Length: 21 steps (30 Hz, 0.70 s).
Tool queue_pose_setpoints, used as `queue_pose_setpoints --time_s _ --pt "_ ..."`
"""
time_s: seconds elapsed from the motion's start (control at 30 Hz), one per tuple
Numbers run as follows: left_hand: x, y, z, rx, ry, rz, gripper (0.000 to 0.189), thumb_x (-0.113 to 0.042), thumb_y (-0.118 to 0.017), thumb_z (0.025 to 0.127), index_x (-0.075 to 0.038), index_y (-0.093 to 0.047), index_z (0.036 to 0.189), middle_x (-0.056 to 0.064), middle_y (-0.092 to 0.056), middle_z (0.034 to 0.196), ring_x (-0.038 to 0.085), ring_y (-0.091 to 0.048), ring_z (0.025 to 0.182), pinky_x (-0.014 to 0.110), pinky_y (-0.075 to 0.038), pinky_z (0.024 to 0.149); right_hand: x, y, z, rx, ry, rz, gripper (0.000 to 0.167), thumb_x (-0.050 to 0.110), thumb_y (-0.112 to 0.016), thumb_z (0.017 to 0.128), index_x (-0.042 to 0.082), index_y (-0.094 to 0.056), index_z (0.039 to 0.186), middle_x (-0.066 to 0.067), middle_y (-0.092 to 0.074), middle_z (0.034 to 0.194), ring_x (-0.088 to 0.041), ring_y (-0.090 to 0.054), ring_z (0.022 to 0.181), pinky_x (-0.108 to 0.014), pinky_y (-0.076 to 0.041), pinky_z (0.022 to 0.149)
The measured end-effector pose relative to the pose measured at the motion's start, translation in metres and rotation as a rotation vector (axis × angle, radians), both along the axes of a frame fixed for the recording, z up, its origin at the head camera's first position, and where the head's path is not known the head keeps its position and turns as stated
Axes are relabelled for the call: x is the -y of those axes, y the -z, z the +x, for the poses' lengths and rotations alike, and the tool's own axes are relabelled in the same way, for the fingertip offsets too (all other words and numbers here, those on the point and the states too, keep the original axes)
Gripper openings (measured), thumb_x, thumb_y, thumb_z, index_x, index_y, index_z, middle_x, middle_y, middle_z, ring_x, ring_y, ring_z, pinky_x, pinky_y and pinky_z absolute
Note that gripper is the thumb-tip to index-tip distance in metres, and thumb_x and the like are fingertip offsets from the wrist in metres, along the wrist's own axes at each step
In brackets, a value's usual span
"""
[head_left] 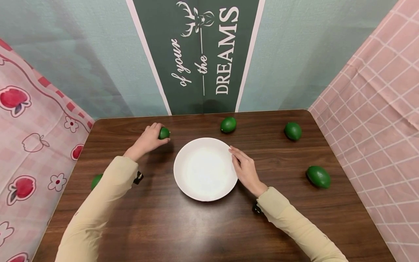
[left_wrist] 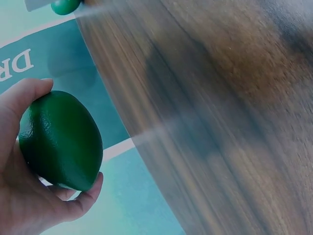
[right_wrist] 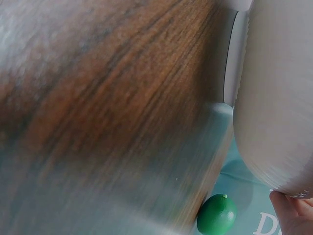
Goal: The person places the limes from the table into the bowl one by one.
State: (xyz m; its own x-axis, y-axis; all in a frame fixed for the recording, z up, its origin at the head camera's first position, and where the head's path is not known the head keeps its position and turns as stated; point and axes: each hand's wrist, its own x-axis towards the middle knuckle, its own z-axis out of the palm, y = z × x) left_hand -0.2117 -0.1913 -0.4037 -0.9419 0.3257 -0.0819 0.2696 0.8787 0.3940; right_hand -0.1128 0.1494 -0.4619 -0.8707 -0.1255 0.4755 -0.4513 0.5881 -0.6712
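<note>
At the table's back left, my left hand [head_left: 151, 139] grips a green lime [head_left: 164, 133]. The left wrist view shows this lime [left_wrist: 62, 139] large, with the thumb and fingers curled around its sides. My right hand [head_left: 245, 167] holds the right rim of a round white plate [head_left: 206, 169] in the middle of the table, fingertips right at the edge. From the right wrist, the plate [right_wrist: 276, 98] fills the right side and fingers [right_wrist: 288, 210] show at its rim. Behind the plate lies another lime [head_left: 228, 124].
Two more limes, one at the back right [head_left: 292, 131] and one farther forward [head_left: 318, 177], lie on the brown wooden table [head_left: 196, 233]. Part of another lime [head_left: 96, 181] shows behind the left sleeve. Fabric curtains [head_left: 278, 65] hang along the back and both sides.
</note>
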Motion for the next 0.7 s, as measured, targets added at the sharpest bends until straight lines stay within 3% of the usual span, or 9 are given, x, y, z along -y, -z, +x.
queue_pose_setpoints --time_s 0.47,0.7 --pt "-0.017 -0.014 0.013 -0.045 0.061 0.017 0.051 -0.029 -0.064 0.083 0.005 -0.046 0.117 0.019 -0.048 0.105 0.031 -0.043 0.090 0.045 -0.041 0.077 -0.001 0.001 0.001 0.002 -0.007 -0.004 0.024 0.003 -0.052 0.091 -0.001 -0.064 0.111 -0.011 -0.059 0.120 -0.025 -0.057 0.108 -0.034 -0.050 0.083" --pt "-0.026 -0.018 0.020 -0.058 0.075 0.022 0.051 -0.028 -0.065 0.083 0.003 -0.046 0.118 0.018 -0.048 0.105 0.032 -0.043 0.090 0.044 -0.043 0.074 -0.003 0.001 0.002 0.009 -0.005 -0.002 0.024 0.004 -0.051 0.091 -0.001 -0.064 0.111 -0.010 -0.059 0.121 -0.024 -0.057 0.108 -0.035 -0.050 0.083"
